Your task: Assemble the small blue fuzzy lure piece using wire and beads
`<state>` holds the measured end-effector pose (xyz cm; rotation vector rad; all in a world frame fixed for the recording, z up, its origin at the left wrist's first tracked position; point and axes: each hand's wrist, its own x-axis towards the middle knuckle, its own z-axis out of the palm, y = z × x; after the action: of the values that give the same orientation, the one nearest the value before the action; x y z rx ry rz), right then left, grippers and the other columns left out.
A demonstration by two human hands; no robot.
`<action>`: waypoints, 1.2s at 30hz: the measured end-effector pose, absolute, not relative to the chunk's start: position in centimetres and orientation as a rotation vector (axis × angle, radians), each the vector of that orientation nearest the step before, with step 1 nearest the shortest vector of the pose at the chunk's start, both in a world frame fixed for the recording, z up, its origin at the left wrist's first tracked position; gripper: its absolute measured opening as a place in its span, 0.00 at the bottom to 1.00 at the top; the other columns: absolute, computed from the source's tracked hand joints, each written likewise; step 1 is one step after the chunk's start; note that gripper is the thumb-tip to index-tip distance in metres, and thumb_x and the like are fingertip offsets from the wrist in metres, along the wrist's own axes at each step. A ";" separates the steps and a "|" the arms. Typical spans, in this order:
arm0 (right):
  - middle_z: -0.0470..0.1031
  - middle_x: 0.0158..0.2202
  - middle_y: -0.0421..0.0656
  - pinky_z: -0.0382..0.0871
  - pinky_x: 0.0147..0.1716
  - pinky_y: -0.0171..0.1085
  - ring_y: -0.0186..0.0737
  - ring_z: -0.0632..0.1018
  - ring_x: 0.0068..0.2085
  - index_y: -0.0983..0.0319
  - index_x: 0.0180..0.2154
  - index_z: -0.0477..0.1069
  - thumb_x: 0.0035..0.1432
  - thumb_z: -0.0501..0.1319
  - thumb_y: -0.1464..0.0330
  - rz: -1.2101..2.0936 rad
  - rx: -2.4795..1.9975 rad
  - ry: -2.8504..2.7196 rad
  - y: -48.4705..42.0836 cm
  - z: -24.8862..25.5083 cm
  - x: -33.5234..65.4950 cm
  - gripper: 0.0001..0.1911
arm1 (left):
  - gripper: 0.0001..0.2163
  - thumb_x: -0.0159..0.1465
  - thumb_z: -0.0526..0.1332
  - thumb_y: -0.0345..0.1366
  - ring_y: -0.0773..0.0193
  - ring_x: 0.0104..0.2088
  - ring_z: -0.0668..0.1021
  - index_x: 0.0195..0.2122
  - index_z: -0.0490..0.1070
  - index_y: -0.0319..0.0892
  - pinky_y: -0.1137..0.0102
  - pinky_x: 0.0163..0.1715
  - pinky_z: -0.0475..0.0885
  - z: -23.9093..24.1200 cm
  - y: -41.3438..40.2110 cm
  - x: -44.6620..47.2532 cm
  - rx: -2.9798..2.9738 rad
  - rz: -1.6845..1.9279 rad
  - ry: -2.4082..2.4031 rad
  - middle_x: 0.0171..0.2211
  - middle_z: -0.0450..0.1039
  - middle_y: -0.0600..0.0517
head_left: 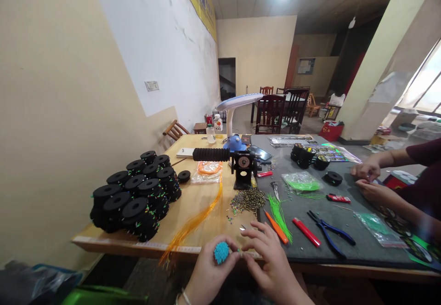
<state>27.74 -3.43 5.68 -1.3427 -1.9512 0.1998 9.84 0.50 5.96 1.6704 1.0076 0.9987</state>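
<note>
At the table's front edge, my left hand [212, 270] is closed around a bundle of thin blue strands [221, 253], whose cut ends face up. Its thumb and forefinger pinch a tiny greenish piece. My right hand [267, 261] meets it there, thumb and a finger pinched at the same spot, other fingers spread; what it grips is too small to name. Just beyond lies a heap of small brass-coloured pieces [248, 200] with some coloured beads. Orange strands [196, 224] hang over the edge on the left. Right of my hands lie an orange-handled tool [276, 228] and green strands [279, 215].
Stacked black foam spools [135, 207] fill the table's left side. A black winding device [244, 165] and a desk lamp [234, 142] stand ahead. On the grey mat are a red lighter [306, 232] and blue-handled pliers [332, 234]. A co-worker's hands [370, 176] work at right.
</note>
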 end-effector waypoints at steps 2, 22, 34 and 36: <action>0.75 0.48 0.44 0.62 0.55 0.56 0.50 0.69 0.57 0.56 0.35 0.72 0.57 0.58 0.71 0.226 -1.333 -1.947 -3.4 5.6 27.6 0.06 | 0.06 0.56 0.65 0.36 0.64 0.27 0.75 0.28 0.73 0.39 0.74 0.29 0.71 5.9 0.5 9.9 1.630 0.988 0.998 0.25 0.75 0.53; 0.76 0.46 0.43 0.58 0.56 0.59 0.49 0.70 0.55 0.56 0.34 0.72 0.57 0.57 0.72 0.191 -1.355 -2.007 -3.1 5.7 27.7 0.06 | 0.05 0.60 0.62 0.36 0.61 0.33 0.77 0.30 0.73 0.42 0.71 0.35 0.70 6.8 0.1 9.8 1.897 0.916 1.032 0.30 0.77 0.51; 0.75 0.49 0.41 0.55 0.57 0.60 0.50 0.68 0.56 0.56 0.35 0.71 0.52 0.58 0.75 0.216 -1.330 -2.102 -3.1 6.2 27.2 0.09 | 0.02 0.58 0.61 0.30 0.62 0.30 0.76 0.28 0.71 0.40 0.71 0.32 0.70 6.2 0.0 9.6 1.886 0.897 1.049 0.27 0.75 0.52; 0.75 0.49 0.41 0.55 0.57 0.61 0.50 0.68 0.56 0.56 0.35 0.71 0.52 0.58 0.75 0.205 -1.343 -2.099 -3.1 6.2 27.2 0.10 | 0.02 0.59 0.60 0.31 0.63 0.30 0.77 0.29 0.70 0.40 0.72 0.33 0.70 6.1 -0.1 9.6 1.873 0.910 1.056 0.27 0.75 0.52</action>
<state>27.16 -3.10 6.23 -1.3425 -2.0993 0.2053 9.57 -0.06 6.09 1.8732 1.0555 0.9103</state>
